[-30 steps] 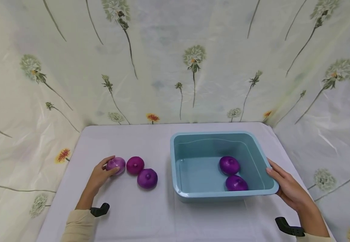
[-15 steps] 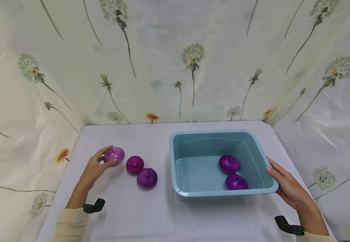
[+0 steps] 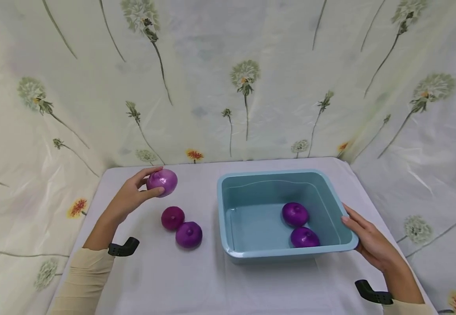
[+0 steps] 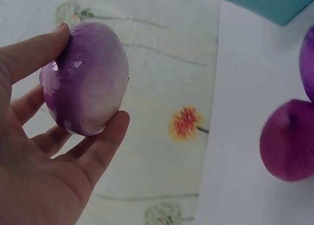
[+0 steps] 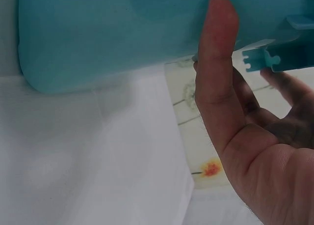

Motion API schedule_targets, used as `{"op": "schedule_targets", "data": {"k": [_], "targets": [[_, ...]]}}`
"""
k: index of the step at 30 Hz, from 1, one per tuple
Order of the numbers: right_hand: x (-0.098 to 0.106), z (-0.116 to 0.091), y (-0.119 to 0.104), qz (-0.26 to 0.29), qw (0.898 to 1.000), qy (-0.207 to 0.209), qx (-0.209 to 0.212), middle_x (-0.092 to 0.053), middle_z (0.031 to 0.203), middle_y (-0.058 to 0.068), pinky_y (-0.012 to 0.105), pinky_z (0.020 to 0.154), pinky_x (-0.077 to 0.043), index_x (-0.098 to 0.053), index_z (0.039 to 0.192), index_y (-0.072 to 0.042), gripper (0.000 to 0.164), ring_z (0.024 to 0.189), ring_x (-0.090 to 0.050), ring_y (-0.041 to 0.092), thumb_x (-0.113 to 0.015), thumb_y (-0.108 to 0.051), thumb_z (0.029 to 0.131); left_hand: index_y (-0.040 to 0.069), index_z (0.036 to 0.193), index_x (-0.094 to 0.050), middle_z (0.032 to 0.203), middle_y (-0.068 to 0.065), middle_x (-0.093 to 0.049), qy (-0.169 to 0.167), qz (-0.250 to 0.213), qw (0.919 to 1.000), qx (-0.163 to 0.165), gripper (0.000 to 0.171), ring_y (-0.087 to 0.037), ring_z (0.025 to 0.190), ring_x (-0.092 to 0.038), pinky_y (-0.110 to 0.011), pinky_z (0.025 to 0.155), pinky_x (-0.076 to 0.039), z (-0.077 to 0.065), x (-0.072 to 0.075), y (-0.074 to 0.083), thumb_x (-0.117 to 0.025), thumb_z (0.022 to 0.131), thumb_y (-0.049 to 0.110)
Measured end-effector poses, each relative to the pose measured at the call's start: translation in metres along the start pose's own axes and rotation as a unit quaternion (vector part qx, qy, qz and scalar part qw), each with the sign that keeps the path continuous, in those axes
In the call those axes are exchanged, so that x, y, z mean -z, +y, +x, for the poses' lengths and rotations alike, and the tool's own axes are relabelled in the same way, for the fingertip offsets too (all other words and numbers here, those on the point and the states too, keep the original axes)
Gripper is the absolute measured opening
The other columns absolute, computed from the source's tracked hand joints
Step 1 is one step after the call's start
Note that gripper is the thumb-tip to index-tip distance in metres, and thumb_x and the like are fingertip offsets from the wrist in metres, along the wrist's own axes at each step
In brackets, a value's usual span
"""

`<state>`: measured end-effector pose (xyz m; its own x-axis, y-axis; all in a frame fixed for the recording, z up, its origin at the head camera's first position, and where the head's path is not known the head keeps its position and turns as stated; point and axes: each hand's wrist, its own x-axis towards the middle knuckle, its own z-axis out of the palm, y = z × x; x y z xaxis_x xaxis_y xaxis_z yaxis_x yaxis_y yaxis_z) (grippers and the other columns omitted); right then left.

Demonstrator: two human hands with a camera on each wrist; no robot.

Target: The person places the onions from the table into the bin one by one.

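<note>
My left hand (image 3: 127, 202) grips a pale purple onion (image 3: 164, 182) between thumb and fingers, raised above the table's far left part. In the left wrist view this onion (image 4: 93, 82) shows glossy purple skin fading to white. Below it on the table lie a magenta onion (image 3: 173, 218) and a darker purple onion (image 3: 189, 235), side by side. My right hand (image 3: 375, 245) holds the right side of a light blue plastic basin (image 3: 228, 210), thumb on its rim and fingers outside. Inside the basin, toward its right, are two purple onions (image 3: 295, 214).
A white cloth covers the table (image 3: 165, 280). Flower-patterned sheeting (image 3: 196, 87) hangs behind it and at both sides, close to the table's edges. The basin takes up the right half of the table.
My left hand has lifted the pale purple onion off the table, up and away toward the far edge. My right hand stays on the basin, and the view has shifted slightly.
</note>
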<state>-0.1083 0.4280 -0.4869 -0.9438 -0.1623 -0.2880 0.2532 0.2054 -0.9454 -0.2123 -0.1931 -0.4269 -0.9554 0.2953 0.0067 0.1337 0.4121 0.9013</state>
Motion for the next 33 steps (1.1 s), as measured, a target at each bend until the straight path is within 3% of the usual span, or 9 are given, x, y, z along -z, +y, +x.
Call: {"op": "schedule_targets", "data": {"k": [6, 10, 17, 23, 29, 33], "targets": [[0.001, -0.003, 0.001, -0.013, 1.000, 0.008, 0.002, -0.017, 0.156, 0.027, 0.045, 0.082, -0.059, -0.007, 0.161, -0.032, 0.061, 0.109, -0.062, 0.020, -0.037, -0.040, 0.109, 0.031, 0.145, -0.049, 0.151, -0.003, -0.044, -0.047, 0.001, 0.9986, -0.024, 0.061, -0.032, 0.134, -0.049, -0.046, 0.096, -0.051, 0.023, -0.017, 0.037, -0.076, 0.090, 0.033], [0.002, -0.005, 0.001, -0.016, 1.000, 0.013, 0.003, -0.012, 0.158, 0.031, 0.046, 0.082, -0.059, -0.006, 0.161, -0.032, 0.062, 0.112, -0.060, 0.025, -0.037, -0.041, 0.108, 0.031, 0.143, -0.051, 0.148, -0.003, -0.046, -0.076, -0.008, 0.9961, -0.043, 0.060, -0.031, 0.129, -0.052, -0.043, 0.094, -0.053, 0.039, -0.034, 0.059, -0.077, 0.089, 0.032], [0.003, -0.008, 0.001, -0.010, 1.000, 0.013, 0.008, -0.018, 0.157, 0.027, 0.045, 0.082, -0.059, -0.008, 0.161, -0.032, 0.061, 0.111, -0.061, 0.024, -0.037, -0.040, 0.109, 0.029, 0.142, -0.053, 0.145, -0.002, -0.048, -0.126, 0.005, 0.9871, -0.098, 0.060, -0.031, 0.128, -0.054, -0.044, 0.096, -0.055, 0.069, -0.072, 0.094, -0.079, 0.087, 0.029], [0.003, -0.009, 0.000, -0.013, 1.000, 0.017, 0.016, -0.022, 0.155, 0.024, 0.045, 0.083, -0.059, -0.010, 0.162, -0.030, 0.061, 0.110, -0.062, 0.024, -0.038, -0.038, 0.109, 0.024, 0.141, -0.054, 0.144, -0.001, -0.050, -0.184, 0.040, 0.9692, -0.159, 0.058, -0.026, 0.131, -0.051, -0.041, 0.100, -0.053, 0.086, -0.108, 0.121, -0.078, 0.088, 0.027], [0.001, -0.005, -0.001, -0.006, 1.000, 0.013, 0.021, -0.018, 0.158, 0.029, 0.048, 0.083, -0.059, -0.010, 0.162, -0.029, 0.062, 0.116, -0.058, 0.034, -0.040, -0.040, 0.108, 0.024, 0.140, -0.055, 0.142, 0.000, -0.052, -0.246, 0.056, 0.9509, -0.180, 0.059, -0.023, 0.128, -0.054, -0.033, 0.096, -0.055, 0.102, -0.147, 0.141, -0.080, 0.086, 0.027], [-0.001, -0.004, 0.002, 0.000, 1.000, 0.015, 0.015, -0.019, 0.159, 0.029, 0.050, 0.084, -0.058, -0.012, 0.162, -0.027, 0.063, 0.119, -0.055, 0.039, -0.041, -0.039, 0.108, 0.021, 0.140, -0.054, 0.143, -0.002, -0.052, -0.290, 0.086, 0.9314, -0.203, 0.060, -0.024, 0.126, -0.056, -0.029, 0.094, -0.056, 0.115, -0.176, 0.149, -0.079, 0.087, 0.029]]}}
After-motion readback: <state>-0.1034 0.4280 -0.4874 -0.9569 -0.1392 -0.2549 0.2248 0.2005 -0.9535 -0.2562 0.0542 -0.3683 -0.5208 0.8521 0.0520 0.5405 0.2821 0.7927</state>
